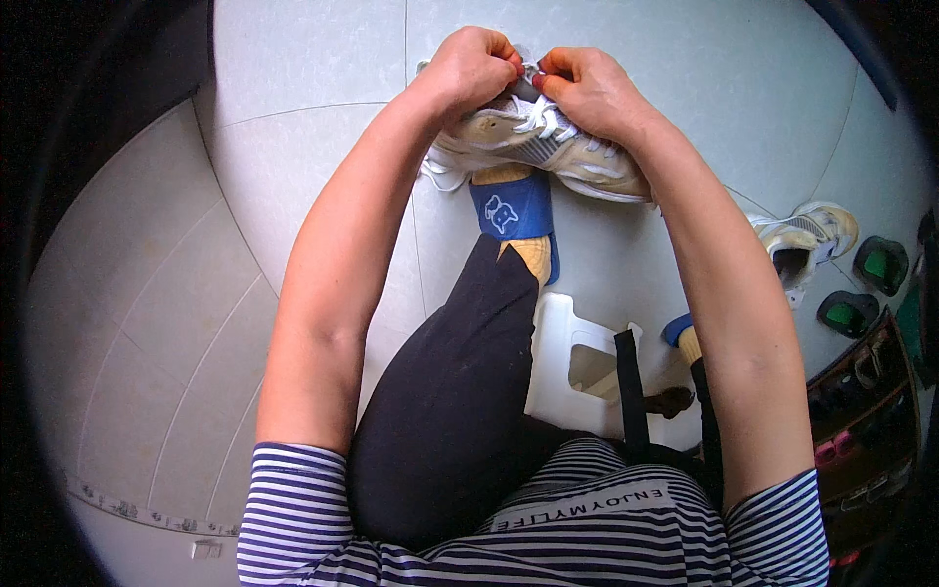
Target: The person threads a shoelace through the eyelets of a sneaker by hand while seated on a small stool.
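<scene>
My left hand (475,67) pinches a white shoelace (531,70) between thumb and fingertips, near the top of the picture. From the other side my right hand (596,89) pinches at the same lace, fingertips a short gap away. Below both hands a beige and white sneaker (528,139) lies sideways, its lower laces crossed over the grey tongue. A loose lace end (440,176) hangs at its left. My forearms and hands hide parts of the sneaker, and how it is supported cannot be told.
Just below the sneaker is my foot in a blue slipper (513,209). A white plastic stool (565,389) stands between my legs. At right are another sneaker (803,235), black-and-green slippers (880,265) and a shoe rack (873,411). A tiled wall (147,330) rises at left.
</scene>
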`<state>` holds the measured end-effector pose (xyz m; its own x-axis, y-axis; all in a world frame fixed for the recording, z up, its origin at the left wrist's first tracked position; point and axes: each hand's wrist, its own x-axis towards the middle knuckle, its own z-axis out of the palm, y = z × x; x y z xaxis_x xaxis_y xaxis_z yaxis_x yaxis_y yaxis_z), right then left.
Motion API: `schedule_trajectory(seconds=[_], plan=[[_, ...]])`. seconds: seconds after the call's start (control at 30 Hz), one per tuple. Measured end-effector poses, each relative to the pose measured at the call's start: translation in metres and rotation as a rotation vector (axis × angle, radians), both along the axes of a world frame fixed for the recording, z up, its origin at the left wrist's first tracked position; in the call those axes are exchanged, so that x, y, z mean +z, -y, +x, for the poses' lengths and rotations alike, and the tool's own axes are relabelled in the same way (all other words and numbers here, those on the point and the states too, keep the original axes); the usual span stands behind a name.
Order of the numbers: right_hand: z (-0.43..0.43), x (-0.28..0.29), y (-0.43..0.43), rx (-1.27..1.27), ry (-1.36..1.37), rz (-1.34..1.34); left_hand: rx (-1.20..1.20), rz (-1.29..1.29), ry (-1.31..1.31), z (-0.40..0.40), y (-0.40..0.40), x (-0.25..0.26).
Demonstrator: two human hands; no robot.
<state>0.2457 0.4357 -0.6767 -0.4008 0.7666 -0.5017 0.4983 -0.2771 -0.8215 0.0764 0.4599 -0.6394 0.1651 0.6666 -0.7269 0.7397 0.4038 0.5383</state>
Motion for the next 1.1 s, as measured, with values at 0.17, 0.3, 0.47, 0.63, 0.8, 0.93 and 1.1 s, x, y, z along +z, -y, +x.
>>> schedule_trajectory(seconds=[0.17,0.3,0.47,0.63,0.8,0.93,1.1], plan=[[0.000,0.002,-0.008,0.067,-0.018,0.002,0.167,-0.098,0.127,-0.004,-0.002,-0.006],[0.000,0.001,-0.011,0.053,-0.042,-0.104,0.195,-0.119,0.128,0.000,-0.005,-0.005],[0.000,0.005,-0.008,0.005,-0.068,-0.207,0.191,-0.131,0.151,-0.001,-0.006,-0.010],[-0.006,0.007,-0.006,-0.033,0.045,0.094,0.234,-0.186,0.181,-0.004,-0.007,-0.016],[-0.004,-0.004,-0.011,0.026,0.038,0.076,0.248,-0.135,0.171,-0.002,-0.004,-0.014],[-0.004,-0.003,-0.008,-0.063,0.004,-0.075,0.164,-0.061,0.159,-0.003,0.000,-0.006],[-0.003,0.006,-0.006,-0.104,-0.047,-0.165,0.184,-0.062,0.171,-0.002,0.006,0.000]])
